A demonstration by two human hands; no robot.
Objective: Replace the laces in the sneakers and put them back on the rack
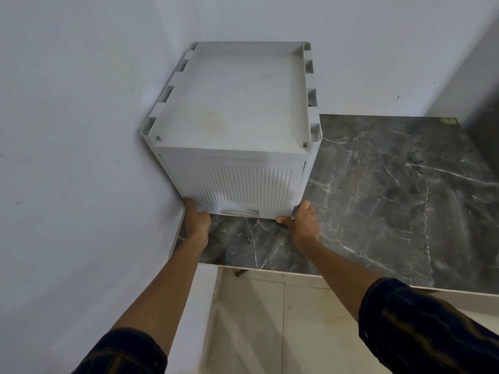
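A grey plastic shoe rack [232, 122], a closed box with a ribbed front door [240, 188], stands on the dark marble-patterned counter [391, 190], pushed into the far left corner against the wall [67, 130]. Both hands are at the door's lower edge. The left hand [196, 220] grips the bottom left corner, fingers hidden beneath it. The right hand [302, 220] grips the bottom right corner, thumb curled under the edge. A recessed handle [239, 212] lies between the hands, untouched. No sneakers or laces are visible; the rack's interior is hidden. Dark sleeves [421, 325] cover both upper forearms. Pale floor tiles [270, 319] show below the counter's near edge.
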